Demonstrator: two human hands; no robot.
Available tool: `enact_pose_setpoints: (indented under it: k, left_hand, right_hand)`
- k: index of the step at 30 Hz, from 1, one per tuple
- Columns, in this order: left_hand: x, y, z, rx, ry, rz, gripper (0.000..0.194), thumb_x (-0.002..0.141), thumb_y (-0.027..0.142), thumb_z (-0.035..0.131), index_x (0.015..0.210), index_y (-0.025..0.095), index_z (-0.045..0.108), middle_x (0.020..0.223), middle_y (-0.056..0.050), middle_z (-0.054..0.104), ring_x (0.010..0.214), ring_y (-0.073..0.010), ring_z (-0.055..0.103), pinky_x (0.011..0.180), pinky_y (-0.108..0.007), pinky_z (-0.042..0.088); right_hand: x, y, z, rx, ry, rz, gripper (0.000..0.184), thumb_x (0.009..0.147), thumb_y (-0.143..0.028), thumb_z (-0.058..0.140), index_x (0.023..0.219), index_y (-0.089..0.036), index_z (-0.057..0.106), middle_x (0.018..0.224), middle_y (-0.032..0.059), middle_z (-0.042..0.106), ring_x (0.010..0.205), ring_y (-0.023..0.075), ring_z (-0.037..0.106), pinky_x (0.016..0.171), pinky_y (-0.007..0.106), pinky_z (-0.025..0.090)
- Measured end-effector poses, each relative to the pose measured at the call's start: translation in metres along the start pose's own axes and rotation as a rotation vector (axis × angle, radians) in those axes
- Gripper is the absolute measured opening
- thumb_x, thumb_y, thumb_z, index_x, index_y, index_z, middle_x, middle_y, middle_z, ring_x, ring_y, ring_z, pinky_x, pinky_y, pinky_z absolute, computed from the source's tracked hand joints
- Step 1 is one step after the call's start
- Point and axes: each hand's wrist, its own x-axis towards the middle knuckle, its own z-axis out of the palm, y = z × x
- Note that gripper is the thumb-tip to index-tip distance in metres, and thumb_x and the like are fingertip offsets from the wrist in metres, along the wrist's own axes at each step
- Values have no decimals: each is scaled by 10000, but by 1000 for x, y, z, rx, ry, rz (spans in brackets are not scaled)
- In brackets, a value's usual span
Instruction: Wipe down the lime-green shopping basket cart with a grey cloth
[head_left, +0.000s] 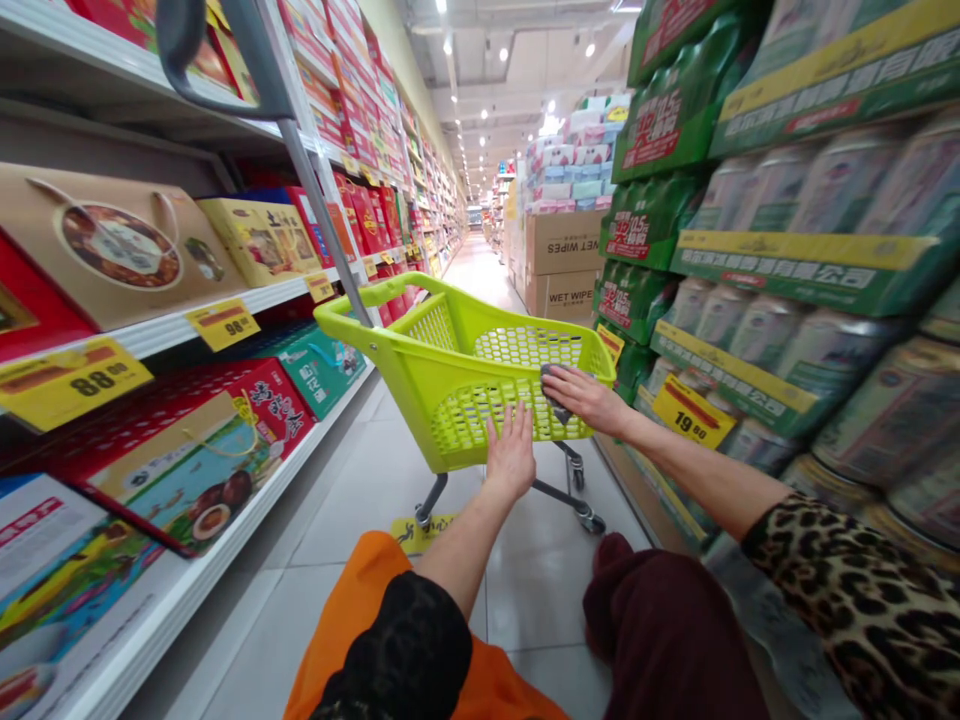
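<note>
A lime-green plastic shopping trolley (450,345) stands on wheels in a shop aisle, its grey handle pole rising to the upper left. My left hand (511,452) lies flat with fingers spread against the trolley's near mesh wall. My right hand (583,396) is closed on a small grey cloth (553,392) and presses it against the trolley's near right rim. The basket looks empty inside.
Shelves of boxed gift packs with yellow price tags (72,378) run along the left. Stacked green drink packs (810,260) line the right, with cardboard boxes (562,245) farther down. The tiled aisle floor (360,500) stretches ahead. My knees show at the bottom.
</note>
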Motion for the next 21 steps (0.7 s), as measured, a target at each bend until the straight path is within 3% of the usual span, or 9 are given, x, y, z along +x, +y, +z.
enact_pose_setpoints:
  k: [2,6,9,11,16,18,21]
  left_hand:
    - [4,7,3,2,16,33,713,734,130,352,1410,136,127,1497,-56,101,1373,-232,13,1089,-544,42]
    - [3,16,12,0,21,94,693,741,139,353,1405,135,153,1494,-63,118,1373,-229,30,1090,-536,33]
    - [-2,17,19,-14,-1,123,659,754,138,336,1396,122,186,1489,-72,142,1373,-223,48,1089,-534,31]
    - [-3,15,22,-20,-19,120,640,764,137,319,1392,114,199,1488,-76,145,1372,-224,53,1087,-536,33]
    - [-2,3,26,-19,-48,28,654,749,102,302,1394,129,202,1491,-59,136,1371,-228,63,1082,-544,32]
    - [-5,-6,24,-21,-58,-12,665,740,89,302,1395,132,202,1491,-55,136,1371,-226,69,1084,-540,31]
    - [-15,-23,20,-14,-72,-63,671,733,89,307,1395,115,200,1490,-63,129,1370,-231,75,1087,-535,31]
  right_hand:
    - [-24,2,8,17,-49,-15,391,875,-81,335,1210,-160,520,1313,102,471,1291,216,309,1076,409,284]
    - [-92,-16,45,33,-155,-3,381,837,-49,373,1146,-161,566,1229,108,548,1225,196,414,1015,413,368]
    - [-110,-26,56,28,-171,-9,369,846,-56,362,1089,-188,606,1169,94,592,1212,175,430,998,361,385]
    - [-93,-25,47,38,-147,-2,375,856,-63,353,1129,-181,581,1210,94,566,1246,179,386,1004,372,378]
    - [-3,-13,7,54,78,56,392,882,-80,338,1240,-146,483,1305,109,479,1312,206,263,1033,452,328]
    - [15,-16,8,51,115,71,390,887,-83,333,1241,-146,482,1321,106,462,1312,214,263,1037,458,318]
    - [1,-31,35,68,35,80,375,875,-68,341,1197,-134,523,1294,117,489,1278,224,334,1010,455,352]
